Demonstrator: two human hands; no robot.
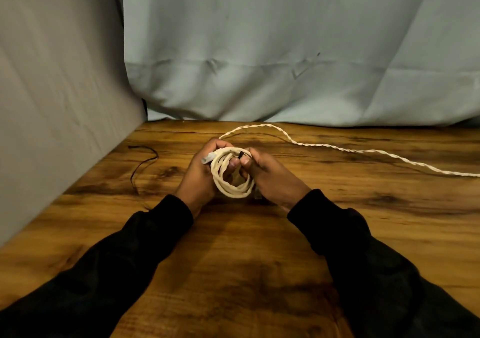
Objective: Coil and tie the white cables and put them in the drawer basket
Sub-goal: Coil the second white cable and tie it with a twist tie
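Wooden table (259,259) with dark grain fills my head view, grey cloth (59,77) hung along the left edge and pale blue cloth (285,51) draped across the back.

Both arms come in from the bottom in black sleeves (124,254) and meet near the middle of the table.

Left hand (200,176) grips a coil of white cable (231,181): fingers curled through the loops, thumb side on top, a white plug (206,159) poking out by the knuckles. Coil is several turns, held up off the wood between the two hands.

Right hand (270,176) has thumb and forefinger pressed together, pinching a thin black tie (242,155) right at the top of the coil. Other fingers are curled under; I can't tell whether they touch the coil.

Uncoiled tail of the same cable (337,148), twisted-looking, leaves the top of the left hand, arcs toward the back cloth, then runs across the table and out of view on the right.

Another thin black tie (145,161) lies loose on the table left of the hands, near the grey cloth, apart from everything else.
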